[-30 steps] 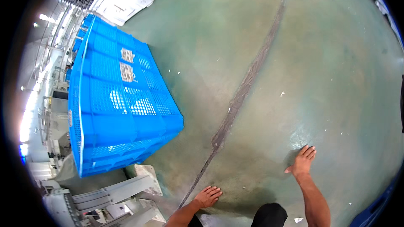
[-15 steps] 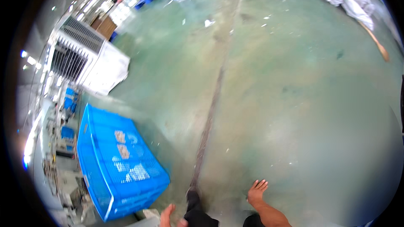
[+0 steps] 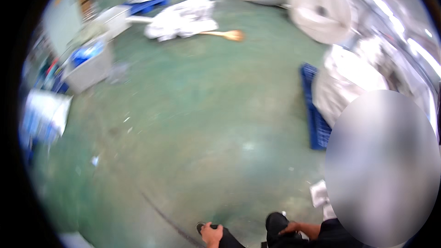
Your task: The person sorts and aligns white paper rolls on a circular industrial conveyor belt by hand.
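Note:
Low in the picture, my left hand (image 3: 211, 235) hangs over a dark trouser leg and a black shoe (image 3: 200, 228). Its fingers are loosely bent and apart, and I see nothing in it. My right hand (image 3: 292, 228) is beside my dark knee (image 3: 274, 222), its forearm coming in from the right. Motion smears its fingers, so their position is unclear. Neither hand touches any of the goods around. Green floor (image 3: 197, 124) spreads out ahead of me.
At right, a large white sack (image 3: 347, 80) sits on a blue pallet (image 3: 317, 124), beside a blurred patch. Behind lie big white rolls (image 3: 321, 11). White cloth (image 3: 183, 18) with a wooden handle (image 3: 229, 35) lies farther off. Grey bins (image 3: 89, 71) stand left.
My view has swung to the right. The blue crate and the white cooler unit have left the picture, while the rolls and sack have come in. Both hands have shifted.

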The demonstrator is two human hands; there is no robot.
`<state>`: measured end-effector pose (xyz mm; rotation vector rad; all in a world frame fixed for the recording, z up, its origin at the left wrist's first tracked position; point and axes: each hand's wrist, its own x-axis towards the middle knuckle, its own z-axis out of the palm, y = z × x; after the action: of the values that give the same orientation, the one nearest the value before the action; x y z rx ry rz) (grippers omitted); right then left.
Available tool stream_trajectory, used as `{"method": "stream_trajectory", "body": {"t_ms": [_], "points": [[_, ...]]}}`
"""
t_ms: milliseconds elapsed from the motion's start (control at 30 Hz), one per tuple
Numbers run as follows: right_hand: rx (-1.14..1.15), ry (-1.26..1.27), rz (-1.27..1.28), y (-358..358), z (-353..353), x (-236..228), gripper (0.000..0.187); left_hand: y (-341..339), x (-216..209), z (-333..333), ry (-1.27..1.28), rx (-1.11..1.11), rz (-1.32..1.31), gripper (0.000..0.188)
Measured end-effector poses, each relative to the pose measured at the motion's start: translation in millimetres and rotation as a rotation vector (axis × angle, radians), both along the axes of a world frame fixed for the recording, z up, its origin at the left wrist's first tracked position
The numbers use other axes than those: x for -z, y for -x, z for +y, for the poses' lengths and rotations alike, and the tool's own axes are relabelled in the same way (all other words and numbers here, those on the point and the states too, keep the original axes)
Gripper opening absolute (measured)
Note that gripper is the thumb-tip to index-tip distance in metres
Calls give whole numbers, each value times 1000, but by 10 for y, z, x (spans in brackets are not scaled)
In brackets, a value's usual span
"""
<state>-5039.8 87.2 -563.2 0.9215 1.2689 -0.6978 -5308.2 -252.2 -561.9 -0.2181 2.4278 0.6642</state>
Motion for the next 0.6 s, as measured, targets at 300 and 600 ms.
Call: {"method": "stream_trajectory", "body": {"t_ms": [300,600], "points": [[1211,150,155,-592,751,-2668,65,-75,-1126,851,80,362,-615,90],[1418,-73,278,-860,2017,-2169,59,865,-2213,4166,150,882,-545,52]]}}
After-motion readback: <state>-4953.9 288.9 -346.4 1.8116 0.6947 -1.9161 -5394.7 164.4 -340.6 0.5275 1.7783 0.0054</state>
